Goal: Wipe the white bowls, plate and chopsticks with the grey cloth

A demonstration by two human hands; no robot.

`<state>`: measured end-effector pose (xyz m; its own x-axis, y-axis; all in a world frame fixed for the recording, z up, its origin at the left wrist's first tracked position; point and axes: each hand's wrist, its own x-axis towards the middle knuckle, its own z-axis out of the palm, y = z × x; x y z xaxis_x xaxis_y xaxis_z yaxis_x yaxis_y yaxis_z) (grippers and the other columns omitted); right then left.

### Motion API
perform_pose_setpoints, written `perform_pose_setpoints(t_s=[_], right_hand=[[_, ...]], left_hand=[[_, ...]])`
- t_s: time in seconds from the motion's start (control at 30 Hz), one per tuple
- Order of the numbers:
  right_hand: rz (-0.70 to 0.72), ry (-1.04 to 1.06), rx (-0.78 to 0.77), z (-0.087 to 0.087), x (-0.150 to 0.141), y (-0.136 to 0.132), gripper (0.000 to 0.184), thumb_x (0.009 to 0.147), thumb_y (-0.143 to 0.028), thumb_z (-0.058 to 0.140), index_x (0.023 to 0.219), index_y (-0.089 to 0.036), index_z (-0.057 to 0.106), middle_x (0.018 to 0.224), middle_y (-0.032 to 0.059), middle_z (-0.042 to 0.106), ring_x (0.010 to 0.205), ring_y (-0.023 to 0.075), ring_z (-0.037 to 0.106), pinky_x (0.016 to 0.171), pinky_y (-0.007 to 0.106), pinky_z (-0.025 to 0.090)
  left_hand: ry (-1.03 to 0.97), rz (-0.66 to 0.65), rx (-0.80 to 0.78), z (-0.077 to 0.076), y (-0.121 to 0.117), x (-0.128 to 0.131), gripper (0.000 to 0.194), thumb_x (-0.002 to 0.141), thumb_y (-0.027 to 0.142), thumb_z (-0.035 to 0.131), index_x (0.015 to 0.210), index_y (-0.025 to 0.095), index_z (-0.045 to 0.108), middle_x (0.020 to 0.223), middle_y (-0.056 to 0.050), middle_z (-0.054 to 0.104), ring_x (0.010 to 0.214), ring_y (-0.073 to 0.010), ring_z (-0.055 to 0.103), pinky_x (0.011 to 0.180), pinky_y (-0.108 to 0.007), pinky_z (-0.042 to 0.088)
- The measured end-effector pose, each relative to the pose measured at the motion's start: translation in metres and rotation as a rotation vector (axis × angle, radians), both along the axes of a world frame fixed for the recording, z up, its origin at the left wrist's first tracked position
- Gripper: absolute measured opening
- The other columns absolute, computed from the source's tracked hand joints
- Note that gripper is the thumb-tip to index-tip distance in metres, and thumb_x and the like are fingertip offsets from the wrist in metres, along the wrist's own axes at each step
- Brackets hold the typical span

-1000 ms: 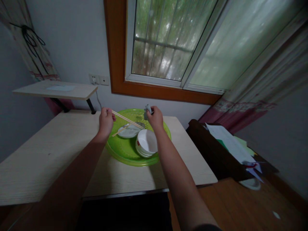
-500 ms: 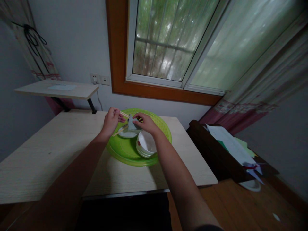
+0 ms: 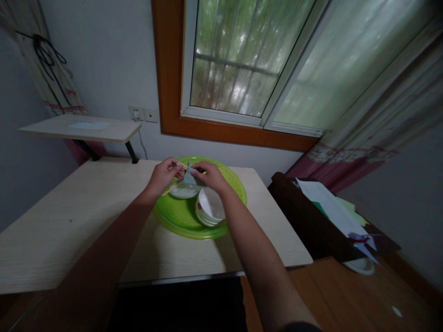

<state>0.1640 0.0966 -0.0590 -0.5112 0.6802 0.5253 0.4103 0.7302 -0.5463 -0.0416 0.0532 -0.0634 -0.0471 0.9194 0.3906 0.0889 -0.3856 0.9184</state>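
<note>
Over the green plastic basin (image 3: 173,226) both hands are close together. My left hand (image 3: 165,176) is closed on pale wooden chopsticks (image 3: 182,164), whose far ends are hidden. A grey cloth (image 3: 192,178) hangs from my right hand (image 3: 208,174), pinched in its fingers and against the chopsticks. Below the hands, a white plate (image 3: 183,192) lies in the basin, partly covered by the cloth, with more chopsticks (image 3: 169,189) resting on its left side. A stack of white bowls (image 3: 210,205) with a red mark sits in the basin by my right forearm.
The basin stands on a light wooden table (image 3: 86,230). A small raised shelf (image 3: 83,129) is at the left. Right of the table is a dark brown piece of furniture (image 3: 304,212) with papers (image 3: 328,207) on it. The window (image 3: 238,69) is behind.
My right hand has moved left with the cloth and met the chopsticks. My left hand has shifted slightly right, still holding them. The bowls and plate have stayed in place.
</note>
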Motion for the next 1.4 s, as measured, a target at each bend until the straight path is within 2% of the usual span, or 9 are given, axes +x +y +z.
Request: perform_pose_setpoints(t_s=[0.13,0.33,0.43,0.57,0.67,0.87,1.03,1.23,1.4], right_hand=[[0.013,0.008,0.07,0.005,-0.005,-0.006,0.015,0.091,-0.029,0.067,0.102,-0.022,0.075,0.098,0.0045,0.073,0.093,0.0176,0.064,0.088,0.031,0.048],[0.018,0.002,0.09,0.004,-0.008,-0.006,0.018,0.092,-0.031,0.066,0.104,-0.02,0.073,0.096,0.0044,0.072,0.09,0.0168,0.063,0.087,0.03,0.047],[-0.012,-0.024,0.063,0.001,-0.006,-0.002,0.018,0.091,-0.03,0.067,0.105,-0.02,0.072,0.098,0.0047,0.071,0.09,0.017,0.063,0.086,0.03,0.047],[-0.036,-0.038,-0.001,-0.001,-0.001,0.003,0.016,0.09,-0.027,0.066,0.103,-0.019,0.072,0.101,0.0052,0.072,0.092,0.0172,0.063,0.084,0.029,0.047],[-0.042,-0.024,-0.037,-0.004,0.001,0.006,0.015,0.09,-0.026,0.065,0.102,-0.018,0.071,0.101,0.0052,0.072,0.092,0.0175,0.063,0.083,0.029,0.047],[-0.017,0.055,-0.115,-0.012,0.001,0.01,0.018,0.089,-0.03,0.066,0.103,-0.019,0.066,0.096,0.0032,0.069,0.086,0.0163,0.062,0.078,0.028,0.047],[-0.003,0.074,-0.203,-0.009,0.002,0.006,0.023,0.082,-0.032,0.074,0.099,-0.02,0.065,0.094,0.0022,0.069,0.084,0.0158,0.061,0.079,0.029,0.048],[0.014,0.071,-0.223,-0.005,0.004,0.002,0.025,0.077,-0.014,0.066,0.102,-0.019,0.066,0.096,0.002,0.069,0.085,0.0152,0.062,0.078,0.028,0.049],[0.017,0.114,-0.177,-0.007,0.004,0.003,0.027,0.077,-0.014,0.065,0.103,-0.019,0.066,0.094,0.0008,0.068,0.086,0.015,0.062,0.08,0.028,0.049]], left_hand=[[0.167,-0.016,-0.002,0.001,-0.003,0.003,0.021,0.078,0.039,0.069,0.078,0.019,0.065,0.061,-0.002,0.067,0.058,-0.0163,0.066,0.06,-0.028,0.054],[0.194,0.025,0.022,0.003,-0.004,0.003,0.019,0.078,0.038,0.068,0.079,0.019,0.068,0.062,-0.001,0.067,0.059,-0.0164,0.066,0.061,-0.027,0.053],[0.125,0.08,0.038,0.005,-0.005,0.001,0.018,0.079,0.036,0.067,0.08,0.018,0.067,0.066,-0.002,0.067,0.061,-0.015,0.065,0.062,-0.026,0.053],[-0.065,0.227,0.054,0.005,-0.002,-0.004,0.019,0.083,0.036,0.064,0.083,0.018,0.06,0.068,0.0,0.063,0.059,-0.0113,0.062,0.059,-0.023,0.052],[-0.114,0.291,0.069,0.003,0.002,-0.007,0.019,0.086,0.036,0.062,0.085,0.018,0.058,0.068,0.001,0.061,0.058,-0.0098,0.06,0.057,-0.021,0.052],[-0.104,0.282,0.111,-0.002,0.005,-0.007,0.018,0.087,0.036,0.062,0.085,0.018,0.059,0.068,0.002,0.06,0.057,-0.0098,0.06,0.055,-0.02,0.052],[-0.188,0.335,0.132,-0.004,0.008,-0.013,0.02,0.087,0.038,0.062,0.085,0.019,0.058,0.07,0.002,0.061,0.058,-0.0095,0.06,0.055,-0.021,0.053],[-0.211,0.343,0.117,-0.006,0.01,-0.014,0.019,0.087,0.037,0.062,0.084,0.019,0.057,0.072,0.002,0.061,0.058,-0.009,0.059,0.055,-0.02,0.053],[-0.165,0.276,0.069,-0.003,0.007,-0.009,0.019,0.084,0.036,0.064,0.084,0.018,0.058,0.067,0.002,0.06,0.056,-0.0098,0.06,0.053,-0.021,0.052]])
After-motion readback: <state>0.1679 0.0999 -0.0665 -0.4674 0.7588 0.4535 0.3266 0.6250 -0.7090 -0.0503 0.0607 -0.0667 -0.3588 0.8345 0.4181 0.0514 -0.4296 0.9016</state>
